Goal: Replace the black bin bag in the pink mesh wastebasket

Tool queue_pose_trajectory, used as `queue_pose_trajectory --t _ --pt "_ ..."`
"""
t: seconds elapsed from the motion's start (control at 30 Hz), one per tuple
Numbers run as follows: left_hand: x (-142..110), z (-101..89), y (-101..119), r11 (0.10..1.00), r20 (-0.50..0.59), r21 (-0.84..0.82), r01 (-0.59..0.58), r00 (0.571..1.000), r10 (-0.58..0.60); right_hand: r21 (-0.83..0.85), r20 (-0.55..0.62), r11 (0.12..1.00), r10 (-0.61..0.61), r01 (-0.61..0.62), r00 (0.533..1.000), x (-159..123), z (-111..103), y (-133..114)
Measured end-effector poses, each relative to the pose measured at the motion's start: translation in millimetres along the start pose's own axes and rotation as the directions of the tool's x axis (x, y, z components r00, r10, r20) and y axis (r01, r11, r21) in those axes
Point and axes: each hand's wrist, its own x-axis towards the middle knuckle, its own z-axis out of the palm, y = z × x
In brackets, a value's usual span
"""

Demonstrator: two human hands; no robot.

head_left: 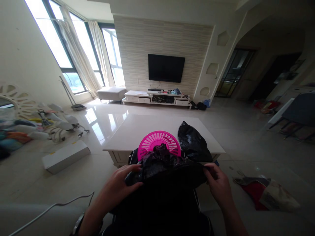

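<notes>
A black plastic bag (161, 164) is stretched sideways between my two hands, above my lap. My left hand (123, 182) grips its left end between thumb and fingers. Its right edge is pinched in my right hand (218, 182). Behind the bag stands a bright pink plastic basket (157, 137) with slotted sides; the bag hides its lower part. Another black plastic bag (193, 142), bunched up, lies on the table to the right of the basket. The lower part of the held bag merges with my dark clothes, so its extent is hard to make out.
A low white table (125, 131) is in front of me. A long white box (66, 157) and a heap of household items lie on the floor at left. Red and beige cloth items (268, 193) lie at right. A white cable (56, 205) crosses the seat at lower left.
</notes>
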Motion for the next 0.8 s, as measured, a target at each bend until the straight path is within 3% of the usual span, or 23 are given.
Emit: queue_pose_trajectory --t 0.1,0.2,0.27,0.43,0.5,0.57,0.63,0.7,0.8 --pt "4.8 4.3 1.0 1.000 0.085 -0.007 0.005 0.996 -0.005 0.011 -0.001 1.000 0.013 -0.013 1.000 0.8 -2.2 5.5" --pt "7.9 -1.4 5.8 1.000 -0.017 0.009 0.017 1.000 -0.017 0.033 0.007 0.999 0.029 -0.029 1.000 2.0 -3.3 9.7" --pt "7.0 -4.2 9.2 1.000 -0.024 0.010 0.004 1.000 -0.003 0.041 0.005 0.998 0.036 -0.036 0.999 2.8 -2.5 10.8" --pt "-0.1 10.7 11.2 0.999 0.254 -0.002 -0.041 0.966 0.040 0.037 -0.030 0.999 0.036 -0.035 0.999 2.9 0.0 10.1" --pt "-0.3 16.9 9.8 0.999 0.261 -0.010 -0.043 0.964 0.045 0.031 -0.033 0.999 0.030 -0.029 0.999 1.9 -1.6 10.8" --pt "2.7 16.7 8.4 0.999 0.136 -0.021 -0.031 0.990 0.033 0.017 -0.028 1.000 0.020 -0.020 0.999 1.7 -4.0 12.2" --pt "8.7 10.0 8.1 0.999 -0.096 -0.053 0.011 0.995 -0.016 -0.006 -0.019 1.000 0.009 -0.009 1.000 4.3 -5.5 12.3" --pt "17.4 -0.1 10.3 0.992 -0.308 -0.121 0.044 0.948 -0.080 -0.042 -0.006 0.999 -0.005 0.004 1.000 11.5 -4.3 8.2" --pt "33.6 -14.6 20.5 0.966 -0.455 -0.255 0.047 0.876 -0.162 -0.056 0.015 0.998 -0.035 0.036 0.999 28.7 1.9 -11.0"
